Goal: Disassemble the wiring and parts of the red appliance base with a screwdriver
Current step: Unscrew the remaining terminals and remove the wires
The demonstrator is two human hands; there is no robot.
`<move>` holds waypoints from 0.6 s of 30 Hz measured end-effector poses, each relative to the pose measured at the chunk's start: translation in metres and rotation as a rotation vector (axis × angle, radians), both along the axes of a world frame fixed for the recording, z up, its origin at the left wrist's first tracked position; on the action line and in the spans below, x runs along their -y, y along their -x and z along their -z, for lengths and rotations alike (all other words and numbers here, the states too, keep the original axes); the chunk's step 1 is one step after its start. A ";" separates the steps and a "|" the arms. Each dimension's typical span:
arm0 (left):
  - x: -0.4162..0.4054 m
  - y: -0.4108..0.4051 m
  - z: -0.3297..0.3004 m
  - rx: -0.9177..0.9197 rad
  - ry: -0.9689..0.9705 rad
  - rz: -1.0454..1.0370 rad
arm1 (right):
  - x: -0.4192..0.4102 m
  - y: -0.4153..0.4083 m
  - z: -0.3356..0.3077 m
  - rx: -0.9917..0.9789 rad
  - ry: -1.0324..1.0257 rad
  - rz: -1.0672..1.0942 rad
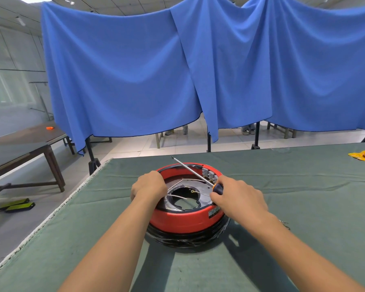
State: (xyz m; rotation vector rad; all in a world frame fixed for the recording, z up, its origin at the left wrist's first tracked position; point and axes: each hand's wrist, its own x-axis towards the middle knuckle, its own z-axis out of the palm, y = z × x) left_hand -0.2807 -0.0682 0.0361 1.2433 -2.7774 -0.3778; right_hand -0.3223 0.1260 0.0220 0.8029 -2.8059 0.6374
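A table [303, 197] is covered w/ green cloth, creased across the far part, its fringed left edge seen. On it, approx. centre, the red appliance base [187, 221] is set — black cord coiled round its bottom. A yellow item [360, 155] lies at the far right corner.

Round red plastic appliance base [185, 220] on green cloth, black inner plate with open centre, pale wires [177, 196] crossing. Long steel-shafted screwdriver [193, 171], black-orange handle, slanting above rim.
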 end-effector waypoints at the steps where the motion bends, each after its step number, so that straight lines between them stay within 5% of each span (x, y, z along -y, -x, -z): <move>1: -0.001 0.000 -0.001 0.002 0.000 0.000 | 0.000 0.000 0.000 0.001 0.002 0.002; 9: -0.003 -0.002 0.002 -0.007 0.014 -0.012 | 0.000 -0.001 0.003 0.015 0.008 0.007; 18: -0.006 0.001 -0.009 0.182 0.117 0.009 | -0.001 -0.002 0.006 0.013 0.026 0.003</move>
